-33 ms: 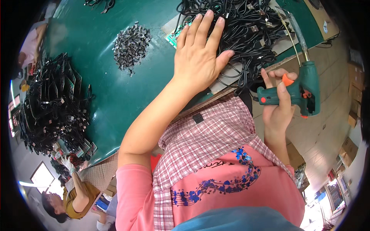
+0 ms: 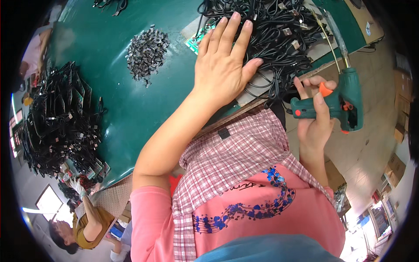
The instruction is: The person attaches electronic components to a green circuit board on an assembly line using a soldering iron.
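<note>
My left hand (image 2: 220, 72) lies palm down, fingers stretched out, over the near-left part of a heap of black cables (image 2: 279, 39). A green circuit board (image 2: 197, 43) peeks out beside its fingers; whatever is under the palm is hidden. My right hand (image 2: 317, 111) is wrapped round the grip of a green soldering gun (image 2: 350, 98) with an orange trigger. The gun points away from me, past the table's right edge, its thick metal barrel and thin brass-coloured tube reaching beside the cables.
A pile of small dark metallic parts (image 2: 147, 54) lies mid-table on the green surface (image 2: 115, 109). Far left, a large stack of black cables with boards (image 2: 63, 118) rises near the edge. A gloved co-worker (image 2: 89, 222) works beyond it. Cardboard boxes (image 2: 392, 172) stand at the right.
The table items and my left hand sit very slightly further left in the picture. Both hands keep the same pose and hold.
</note>
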The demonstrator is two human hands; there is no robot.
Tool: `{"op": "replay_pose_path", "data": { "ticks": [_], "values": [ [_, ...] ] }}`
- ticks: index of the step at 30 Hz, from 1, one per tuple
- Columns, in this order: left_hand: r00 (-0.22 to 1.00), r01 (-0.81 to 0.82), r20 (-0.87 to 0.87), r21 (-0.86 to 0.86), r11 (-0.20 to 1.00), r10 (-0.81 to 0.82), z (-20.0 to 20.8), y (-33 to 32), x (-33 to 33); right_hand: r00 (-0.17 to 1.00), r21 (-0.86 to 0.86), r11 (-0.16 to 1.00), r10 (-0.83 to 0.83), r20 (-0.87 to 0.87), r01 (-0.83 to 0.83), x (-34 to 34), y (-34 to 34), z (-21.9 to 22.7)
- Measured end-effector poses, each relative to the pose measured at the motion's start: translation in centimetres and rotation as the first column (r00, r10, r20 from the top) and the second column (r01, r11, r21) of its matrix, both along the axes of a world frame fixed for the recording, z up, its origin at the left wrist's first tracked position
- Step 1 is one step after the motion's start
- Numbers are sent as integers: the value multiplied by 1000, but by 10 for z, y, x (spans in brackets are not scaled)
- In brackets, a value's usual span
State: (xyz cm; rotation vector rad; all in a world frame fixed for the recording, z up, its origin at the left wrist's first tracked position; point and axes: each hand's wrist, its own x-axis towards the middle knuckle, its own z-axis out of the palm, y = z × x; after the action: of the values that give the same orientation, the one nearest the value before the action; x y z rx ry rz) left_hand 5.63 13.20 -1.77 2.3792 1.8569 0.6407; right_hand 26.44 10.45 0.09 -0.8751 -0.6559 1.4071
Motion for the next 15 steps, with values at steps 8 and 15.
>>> {"op": "replay_pose_path", "data": {
  "ticks": [8, 15],
  "values": [
    [998, 24, 65, -121, 992, -16, 14, -22, -18, 996, 77, 994, 77, 48, -80, 36, 8, 25],
    [974, -198, 66, -208, 958, 216, 8, -42, -27, 950, -5, 951, 308, -52, -309, 3, 9, 29]
  ]
}}
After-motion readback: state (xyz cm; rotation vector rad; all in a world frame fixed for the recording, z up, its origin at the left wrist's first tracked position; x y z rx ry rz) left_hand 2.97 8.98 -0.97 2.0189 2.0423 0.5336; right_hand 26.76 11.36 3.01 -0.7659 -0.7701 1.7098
